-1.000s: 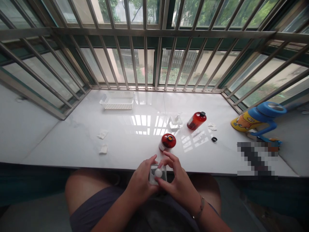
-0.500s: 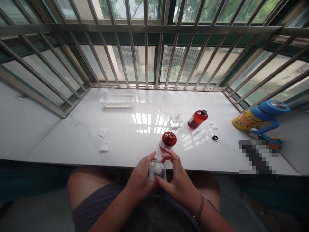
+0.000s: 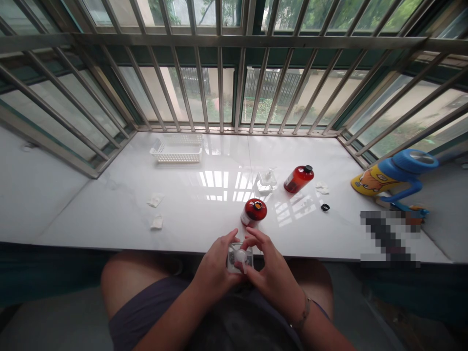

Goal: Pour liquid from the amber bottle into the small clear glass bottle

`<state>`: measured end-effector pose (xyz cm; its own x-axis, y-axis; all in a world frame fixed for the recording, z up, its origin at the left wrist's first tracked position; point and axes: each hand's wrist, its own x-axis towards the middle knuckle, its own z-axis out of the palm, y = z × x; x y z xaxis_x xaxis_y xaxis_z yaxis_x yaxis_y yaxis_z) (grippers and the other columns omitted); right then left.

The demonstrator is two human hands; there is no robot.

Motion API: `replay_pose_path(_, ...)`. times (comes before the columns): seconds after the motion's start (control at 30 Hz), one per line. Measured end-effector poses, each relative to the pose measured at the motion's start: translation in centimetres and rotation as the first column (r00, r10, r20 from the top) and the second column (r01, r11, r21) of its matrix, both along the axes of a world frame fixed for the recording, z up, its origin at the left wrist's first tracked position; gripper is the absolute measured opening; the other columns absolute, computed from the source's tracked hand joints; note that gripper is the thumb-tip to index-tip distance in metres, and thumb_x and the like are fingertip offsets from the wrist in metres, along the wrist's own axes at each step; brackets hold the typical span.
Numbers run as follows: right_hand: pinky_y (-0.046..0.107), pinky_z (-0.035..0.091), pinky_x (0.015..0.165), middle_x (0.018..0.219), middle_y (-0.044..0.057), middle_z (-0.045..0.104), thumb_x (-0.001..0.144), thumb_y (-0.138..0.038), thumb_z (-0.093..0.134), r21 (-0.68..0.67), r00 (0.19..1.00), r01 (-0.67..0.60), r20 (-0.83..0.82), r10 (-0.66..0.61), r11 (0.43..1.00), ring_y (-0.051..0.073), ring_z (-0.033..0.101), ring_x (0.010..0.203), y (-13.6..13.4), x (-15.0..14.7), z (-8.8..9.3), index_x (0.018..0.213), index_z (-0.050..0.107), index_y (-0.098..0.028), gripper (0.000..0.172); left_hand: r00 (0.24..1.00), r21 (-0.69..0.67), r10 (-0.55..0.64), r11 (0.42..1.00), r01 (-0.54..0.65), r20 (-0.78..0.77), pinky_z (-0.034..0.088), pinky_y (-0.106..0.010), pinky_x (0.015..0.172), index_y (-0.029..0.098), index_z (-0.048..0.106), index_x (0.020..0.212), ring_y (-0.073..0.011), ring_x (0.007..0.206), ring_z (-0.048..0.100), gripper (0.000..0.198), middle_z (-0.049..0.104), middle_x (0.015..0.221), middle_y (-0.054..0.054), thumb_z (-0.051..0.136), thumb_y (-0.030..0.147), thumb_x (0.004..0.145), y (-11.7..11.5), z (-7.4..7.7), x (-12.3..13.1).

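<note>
Both my hands meet over a small clear square plastic box point(image 3: 239, 258) at the front edge of the white marble sill point(image 3: 109, 204). My left hand point(image 3: 215, 258) grips its left side. My right hand point(image 3: 268, 263) holds its right side, with the fingertips on a round white knob point(image 3: 240, 255) at the box's centre. Just beyond my fingers, a red jar with an orange-centred top point(image 3: 255, 211) stands tilted. Farther back are a red bottle with a black cap point(image 3: 299, 179), lying at a slant, and a small clear pump dispenser point(image 3: 266, 183).
A white plastic basket point(image 3: 176, 151) sits at the back left of the sill, with crumpled tissues point(image 3: 156, 200) nearby. A small black ring point(image 3: 325, 207) and a blue-and-yellow toy point(image 3: 387, 176) are at the right. Metal window bars point(image 3: 219, 73) run behind.
The box has turned slightly in my hands, and my right fingers have closed in around the white knob. The objects on the sill have not moved.
</note>
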<state>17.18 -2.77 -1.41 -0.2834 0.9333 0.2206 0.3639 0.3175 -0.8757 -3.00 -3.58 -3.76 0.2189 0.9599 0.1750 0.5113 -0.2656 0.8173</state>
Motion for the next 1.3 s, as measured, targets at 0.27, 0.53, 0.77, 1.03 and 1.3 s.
replay_pose_path(0.27,0.050,0.052,0.120,0.139,0.008,0.069,0.102,-0.020,0.066,0.090,0.995,-0.099,0.029,0.097,0.991,0.026,0.065,0.135,0.2,0.3,0.5,0.162,0.034,-0.034,0.069,1.000,0.024,0.012,1.000,-0.013,0.011,0.058,-0.047,0.111,0.031,0.038,0.161,-0.0279,0.126,0.067,0.099,0.066,0.139,-0.009,0.088,0.015,0.077,0.3,-0.5,-0.2)
replay_pose_path(0.53,0.052,0.057,0.113,0.125,0.008,0.068,0.098,-0.020,0.068,0.048,0.997,-0.002,0.080,-0.002,0.999,0.028,0.068,0.121,0.4,-0.6,0.6,0.159,0.038,-0.031,0.068,0.999,0.032,0.041,0.999,-0.040,-0.002,0.060,-0.045,0.108,0.028,0.042,0.159,-0.0271,0.122,0.069,0.090,0.068,0.136,-0.008,0.077,0.012,0.078,0.5,-0.8,0.0)
replay_pose_path(0.77,0.052,0.056,0.115,0.136,0.011,0.063,0.088,-0.024,0.082,0.021,0.993,0.034,0.109,-0.036,0.999,0.031,0.064,0.130,0.5,-0.8,0.4,0.160,0.037,-0.029,0.085,1.000,0.011,0.024,1.000,-0.024,0.007,0.059,-0.049,0.109,0.027,0.040,0.161,-0.0281,0.123,0.068,0.082,0.067,0.137,-0.011,0.072,0.016,0.086,0.6,-0.8,-0.1)
replay_pose_path(1.03,0.050,0.053,0.118,0.140,0.010,0.063,0.093,-0.021,0.073,-0.019,0.998,0.028,0.058,-0.027,0.999,0.028,0.063,0.133,0.4,-0.8,0.4,0.161,0.036,-0.030,0.078,0.998,-0.057,0.064,0.996,-0.064,0.006,0.059,-0.049,0.110,0.028,0.043,0.160,-0.0291,0.126,0.067,0.090,0.066,0.139,-0.010,0.075,0.012,0.078,0.5,-0.6,0.1)
replay_pose_path(1.3,0.055,0.057,0.112,0.120,0.007,0.069,0.096,-0.023,0.076,0.007,0.996,0.069,0.057,-0.069,0.998,0.029,0.068,0.118,0.4,-0.9,0.1,0.157,0.040,-0.031,0.072,0.999,-0.020,0.046,0.999,-0.045,0.018,0.059,-0.046,0.109,0.030,0.040,0.160,-0.0272,0.124,0.068,0.095,0.066,0.137,-0.008,0.078,0.010,0.075,0.5,-0.9,0.4)
